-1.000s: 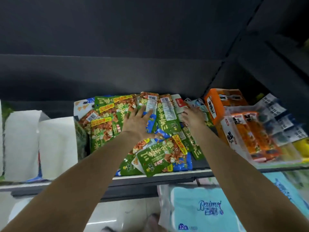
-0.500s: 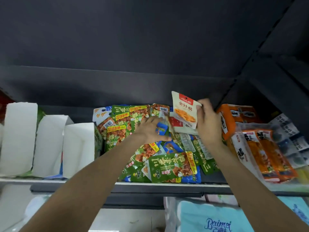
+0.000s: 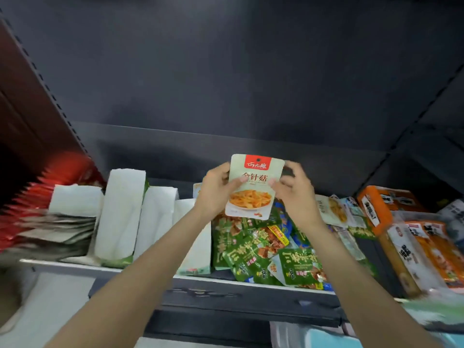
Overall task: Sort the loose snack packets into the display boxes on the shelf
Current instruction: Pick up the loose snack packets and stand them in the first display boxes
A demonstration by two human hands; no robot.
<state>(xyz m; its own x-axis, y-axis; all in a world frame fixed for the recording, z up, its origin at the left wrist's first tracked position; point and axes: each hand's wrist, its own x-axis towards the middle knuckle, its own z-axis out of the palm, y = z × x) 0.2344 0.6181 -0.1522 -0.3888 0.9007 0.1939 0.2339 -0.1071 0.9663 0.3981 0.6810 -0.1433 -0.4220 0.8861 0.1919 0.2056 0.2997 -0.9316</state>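
Note:
Both hands hold up one pale snack packet [image 3: 253, 187] with a red label and a picture of orange strips, upright above the shelf. My left hand [image 3: 216, 189] pinches its left edge and my right hand [image 3: 293, 192] pinches its right edge. Below it a heap of loose green packets [image 3: 263, 249] lies on the shelf [image 3: 140, 273]. Several white display boxes [image 3: 120, 214] stand in a row to the left of the heap. More pale packets [image 3: 334, 209] lie to the right of my right hand.
Orange boxes [image 3: 376, 207] and clear orange packs [image 3: 431, 252] fill the shelf's right end. Red packets [image 3: 50, 182] and a grey stack [image 3: 50, 234] are blurred at far left. A dark back wall rises behind. A blue tissue pack [image 3: 326, 337] sits below the shelf.
My right hand lifted the pale packet out of the heap, and my left hand left the green packets and took its other edge. The view swung left and up.

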